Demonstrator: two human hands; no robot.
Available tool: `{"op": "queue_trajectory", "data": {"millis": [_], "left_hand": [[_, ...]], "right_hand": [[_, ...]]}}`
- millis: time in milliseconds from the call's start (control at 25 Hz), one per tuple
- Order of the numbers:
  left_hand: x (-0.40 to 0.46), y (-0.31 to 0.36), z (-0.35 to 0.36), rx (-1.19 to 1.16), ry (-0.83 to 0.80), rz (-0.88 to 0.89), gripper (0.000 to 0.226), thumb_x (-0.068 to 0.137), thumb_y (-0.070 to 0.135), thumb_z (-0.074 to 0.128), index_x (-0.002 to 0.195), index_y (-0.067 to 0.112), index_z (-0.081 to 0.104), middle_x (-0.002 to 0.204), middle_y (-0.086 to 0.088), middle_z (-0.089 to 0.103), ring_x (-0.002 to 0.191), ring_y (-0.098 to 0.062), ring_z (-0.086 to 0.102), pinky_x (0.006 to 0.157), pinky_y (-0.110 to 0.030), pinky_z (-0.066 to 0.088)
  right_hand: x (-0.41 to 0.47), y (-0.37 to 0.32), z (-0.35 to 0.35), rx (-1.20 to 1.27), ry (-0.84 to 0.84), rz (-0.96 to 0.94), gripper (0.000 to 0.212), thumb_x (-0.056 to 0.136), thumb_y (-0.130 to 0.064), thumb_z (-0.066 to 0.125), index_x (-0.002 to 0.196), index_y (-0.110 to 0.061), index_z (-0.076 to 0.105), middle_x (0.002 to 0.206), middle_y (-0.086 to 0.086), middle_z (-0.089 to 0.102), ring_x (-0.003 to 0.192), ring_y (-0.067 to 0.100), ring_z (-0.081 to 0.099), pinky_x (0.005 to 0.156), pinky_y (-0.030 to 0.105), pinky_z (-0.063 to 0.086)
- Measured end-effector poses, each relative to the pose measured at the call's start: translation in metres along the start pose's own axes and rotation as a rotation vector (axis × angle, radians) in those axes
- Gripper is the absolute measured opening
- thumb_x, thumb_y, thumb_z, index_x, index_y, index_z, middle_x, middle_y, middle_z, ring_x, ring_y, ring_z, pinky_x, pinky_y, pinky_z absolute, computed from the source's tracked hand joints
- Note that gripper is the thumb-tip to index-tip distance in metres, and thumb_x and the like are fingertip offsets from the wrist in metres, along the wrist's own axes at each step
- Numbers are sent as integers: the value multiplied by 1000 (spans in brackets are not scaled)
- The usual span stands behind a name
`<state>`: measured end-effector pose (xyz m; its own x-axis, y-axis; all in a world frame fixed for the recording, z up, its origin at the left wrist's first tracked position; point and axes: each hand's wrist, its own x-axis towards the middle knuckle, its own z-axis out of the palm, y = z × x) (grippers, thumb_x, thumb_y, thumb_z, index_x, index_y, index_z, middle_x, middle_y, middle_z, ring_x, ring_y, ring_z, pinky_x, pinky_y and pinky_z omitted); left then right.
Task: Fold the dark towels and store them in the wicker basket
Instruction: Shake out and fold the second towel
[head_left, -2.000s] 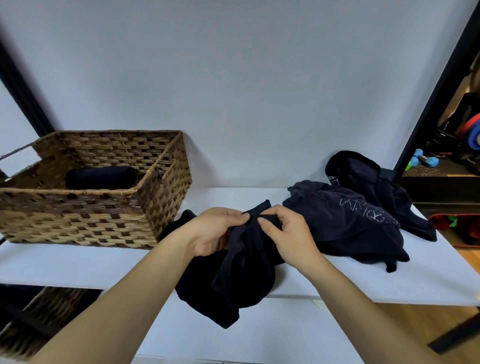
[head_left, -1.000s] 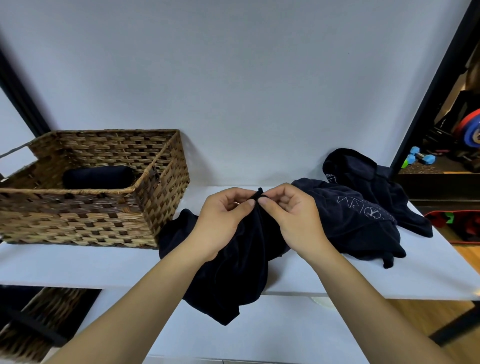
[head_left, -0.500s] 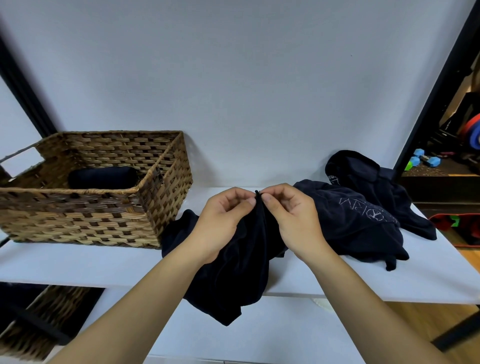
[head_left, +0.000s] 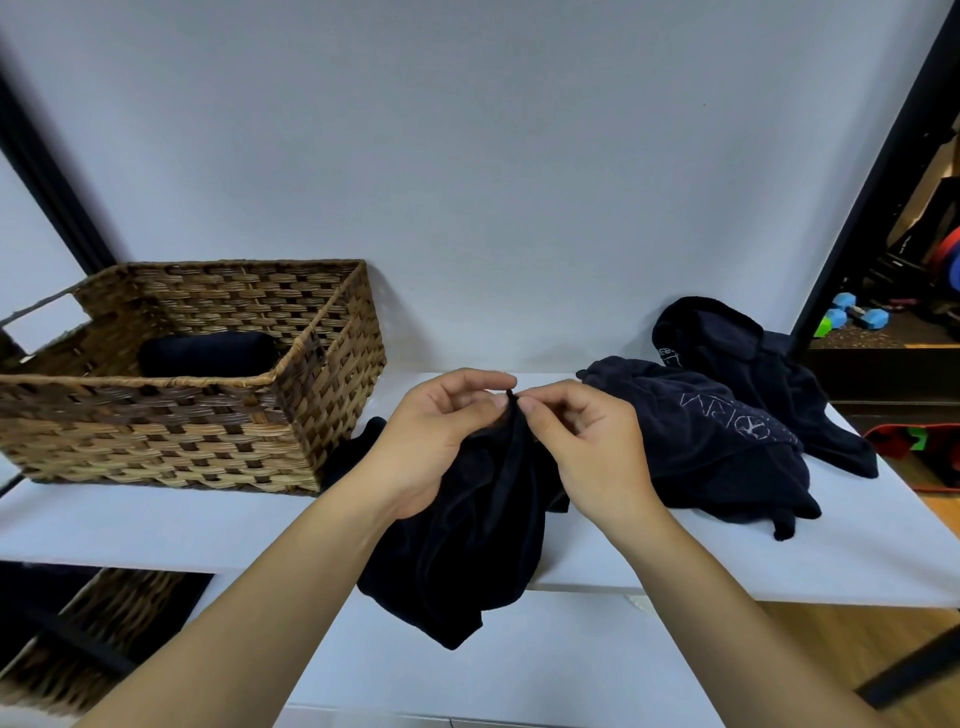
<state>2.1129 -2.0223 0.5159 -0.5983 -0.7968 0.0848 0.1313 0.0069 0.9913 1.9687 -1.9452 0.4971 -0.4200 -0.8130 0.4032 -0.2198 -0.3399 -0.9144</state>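
On the left of the white table (head_left: 156, 514) stands the wicker basket (head_left: 171, 415); inside it lies one folded dark towel (head_left: 208, 354) — nothing more of its content is visible; in the middle, the left hand (head_left: 441, 441) and the right hand (head_left: 592, 447) both pinch the top edge of a dark towel (head_left: 467, 545), fingertips almost touching; the cloth hangs down over the table's front edge; on the right lies a heap of dark towels (head_left: 727, 431) — one with pale lettering.

A single head-worn wide-angle view was given, aimed forward and down from close above the desk (head_left: 156, 519), with both forearms framed and the wall faced straight beyond
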Motion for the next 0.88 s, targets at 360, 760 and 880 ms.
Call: {"op": "queue_trajectory", "data": {"millis": [360, 760, 880], "left_hand": [[1, -3, -3, 211, 70, 142, 21, 94, 4, 66, 88, 21, 77, 90, -5, 75, 87, -15, 68, 87, -32, 55], [3, 1, -3, 423, 1, 244, 21, 96, 15, 64, 104, 32, 75, 98, 6, 75, 88, -22, 69, 83, -38, 56], [7, 9, -6, 621, -18, 283, 21, 97, 19, 64, 92, 38, 71, 83, 15, 70, 66, -7, 58, 67, -25, 49]], "right_hand": [[-9, 1, 3, -37, -40, 87, 12, 91, -5, 70, 91, -17, 71, 86, -5, 73, 76, 8, 68, 70, 22, 53], [-1, -6, 10, 27, 20, 70, 21, 93, 1, 63, 86, -19, 68, 85, -2, 74, 82, 15, 70, 74, 22, 54], [3, -9, 9, 60, 18, 57, 21, 94, 2, 60, 91, -17, 68, 84, -5, 73, 82, 9, 70, 75, 18, 52]]}}
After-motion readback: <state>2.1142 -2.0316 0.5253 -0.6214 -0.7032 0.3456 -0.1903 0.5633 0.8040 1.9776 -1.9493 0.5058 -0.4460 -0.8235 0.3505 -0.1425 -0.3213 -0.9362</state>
